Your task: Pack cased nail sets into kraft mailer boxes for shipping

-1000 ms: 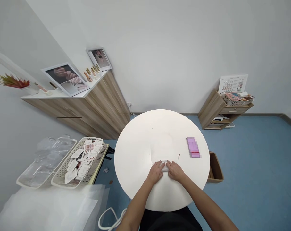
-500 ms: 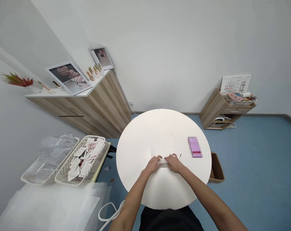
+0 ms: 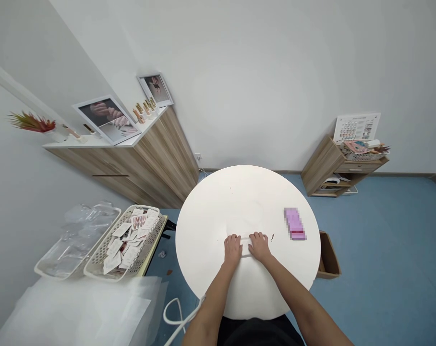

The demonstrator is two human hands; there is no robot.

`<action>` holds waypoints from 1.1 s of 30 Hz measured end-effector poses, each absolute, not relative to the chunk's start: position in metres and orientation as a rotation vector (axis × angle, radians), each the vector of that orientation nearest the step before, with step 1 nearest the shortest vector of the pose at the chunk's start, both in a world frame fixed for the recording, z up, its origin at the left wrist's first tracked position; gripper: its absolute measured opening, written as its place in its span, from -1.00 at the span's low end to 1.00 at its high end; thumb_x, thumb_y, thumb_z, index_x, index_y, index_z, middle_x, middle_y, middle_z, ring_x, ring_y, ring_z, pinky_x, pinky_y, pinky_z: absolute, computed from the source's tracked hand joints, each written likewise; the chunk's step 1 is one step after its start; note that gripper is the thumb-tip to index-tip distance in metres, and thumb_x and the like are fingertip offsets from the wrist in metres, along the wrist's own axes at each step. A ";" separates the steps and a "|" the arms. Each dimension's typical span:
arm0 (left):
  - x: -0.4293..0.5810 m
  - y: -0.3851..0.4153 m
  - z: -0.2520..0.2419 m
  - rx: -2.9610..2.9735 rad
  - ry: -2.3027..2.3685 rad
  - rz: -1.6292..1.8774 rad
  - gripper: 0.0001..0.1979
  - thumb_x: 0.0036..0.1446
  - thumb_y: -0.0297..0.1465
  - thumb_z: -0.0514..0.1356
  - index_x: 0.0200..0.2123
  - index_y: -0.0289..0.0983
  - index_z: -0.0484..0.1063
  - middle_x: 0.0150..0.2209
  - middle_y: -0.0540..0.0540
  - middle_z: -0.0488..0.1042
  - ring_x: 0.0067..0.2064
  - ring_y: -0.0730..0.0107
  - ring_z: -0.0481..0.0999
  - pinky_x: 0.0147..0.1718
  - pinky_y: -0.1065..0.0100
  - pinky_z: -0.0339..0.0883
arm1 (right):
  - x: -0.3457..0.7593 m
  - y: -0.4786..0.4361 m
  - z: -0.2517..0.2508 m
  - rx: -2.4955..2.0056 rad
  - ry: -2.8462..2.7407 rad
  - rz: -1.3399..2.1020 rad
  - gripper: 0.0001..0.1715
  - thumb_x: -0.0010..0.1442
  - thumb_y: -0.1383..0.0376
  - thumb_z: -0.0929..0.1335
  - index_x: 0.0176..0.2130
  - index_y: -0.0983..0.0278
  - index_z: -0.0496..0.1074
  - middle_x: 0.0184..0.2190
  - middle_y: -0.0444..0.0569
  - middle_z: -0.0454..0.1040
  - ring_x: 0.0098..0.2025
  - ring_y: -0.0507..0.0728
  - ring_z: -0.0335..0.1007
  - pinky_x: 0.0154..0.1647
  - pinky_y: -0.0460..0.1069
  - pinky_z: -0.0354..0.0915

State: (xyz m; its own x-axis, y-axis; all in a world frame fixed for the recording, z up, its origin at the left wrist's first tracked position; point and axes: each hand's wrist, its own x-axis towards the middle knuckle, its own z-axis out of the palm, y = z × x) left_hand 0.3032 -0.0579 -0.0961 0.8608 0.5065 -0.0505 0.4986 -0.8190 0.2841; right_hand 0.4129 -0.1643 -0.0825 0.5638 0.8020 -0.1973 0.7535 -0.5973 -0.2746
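Note:
On the near half of the round white table [image 3: 211,206], both hands work at a folded strip of thin white sheet [image 3: 245,248]. The sheet's kind cannot be made out against the white top. My left hand [image 3: 233,249] holds the strip's left end, fingers closed over it. At the right end my right hand [image 3: 259,246] grips it the same way, thumb turned inward. A short band of the strip shows between the hands; the rest is under the fingers. To the right lies a pixelated purple item [image 3: 295,223].
At left stand a basket of small packets [image 3: 90,269] and a basket of clear plastic [image 3: 45,269], with translucent sheets [image 3: 77,312] nearer. A white cord [image 3: 175,317] hangs by my left arm. Right of the table is a cardboard box [image 3: 329,257]; a wooden cabinet [image 3: 160,158] stands behind left.
Both hands have shifted slightly toward me, and the fingers now lie flatter over the strip's ends. The view has tilted a little. The purple item stays on the table.

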 end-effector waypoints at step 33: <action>0.331 -0.024 -0.090 2.791 0.605 0.257 -0.43 0.03 -0.59 -0.03 0.16 -0.27 0.13 0.05 -0.25 0.41 0.11 0.09 0.37 0.17 -0.06 0.09 | 0.459 -0.117 -0.069 -2.604 -1.164 0.711 -0.60 0.09 0.39 0.24 -0.04 0.22 0.33 -0.08 0.05 0.46 0.04 0.24 0.20 0.03 0.15 -0.04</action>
